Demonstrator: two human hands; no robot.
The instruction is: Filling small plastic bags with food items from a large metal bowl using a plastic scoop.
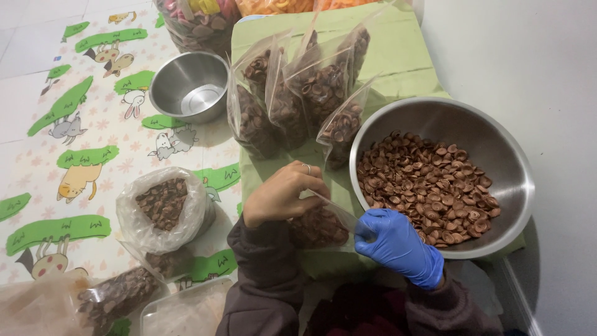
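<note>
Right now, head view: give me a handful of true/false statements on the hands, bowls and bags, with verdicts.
1. The right hand wears a blue glove. True.
2. The left hand is gloved too. False: it is bare, with a ring on one finger.
3. The large steel bowl holds brown snack pieces. True.
4. The small steel bowl is full of the same pieces. False: it looks empty.
5. Both hands hold a clear bag partly filled with brown pieces. True.
6. The filled bags behind the hands lie flat. False: they stand upright on the green cloth.

Left hand (283, 193) bare, ring on one finger, fingers curled in a pinching grip. Right hand (398, 244) blue-gloved, fingers closed. Both sleeves dark.
</note>
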